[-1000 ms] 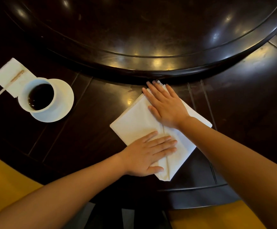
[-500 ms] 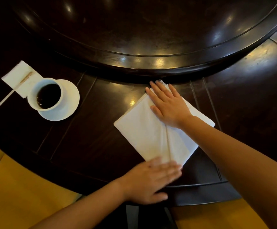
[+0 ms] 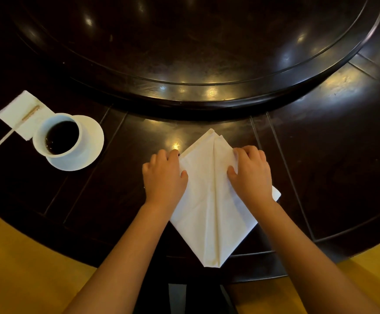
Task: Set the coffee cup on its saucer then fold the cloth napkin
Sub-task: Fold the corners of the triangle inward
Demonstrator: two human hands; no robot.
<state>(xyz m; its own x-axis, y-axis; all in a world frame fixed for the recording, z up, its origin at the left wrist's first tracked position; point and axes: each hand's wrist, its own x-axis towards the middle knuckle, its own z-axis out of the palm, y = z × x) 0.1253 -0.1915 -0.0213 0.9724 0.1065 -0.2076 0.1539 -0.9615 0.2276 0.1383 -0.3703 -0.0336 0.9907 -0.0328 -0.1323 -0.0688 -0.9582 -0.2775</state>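
White cloth napkin [image 3: 216, 200] laid as a diamond on the dark desk [image 3: 331, 155], left hand [image 3: 164, 175] curled knuckles-up on its left edge, right hand [image 3: 251, 172] likewise curled on the right edge, fingers bent, edges apparently pinched, coffee cup [image 3: 58, 135] seated on saucer [image 3: 89, 146] well left of the left hand.

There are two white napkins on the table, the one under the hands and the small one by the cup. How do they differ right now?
The cloth napkin is much larger than the small napkin. The cloth napkin lies as a diamond with a centre crease, gripped at its sides by the left hand and right hand; the small napkin lies untouched, bearing a stir stick, partly tucked behind the coffee cup. Both are white and lie on the dark table.
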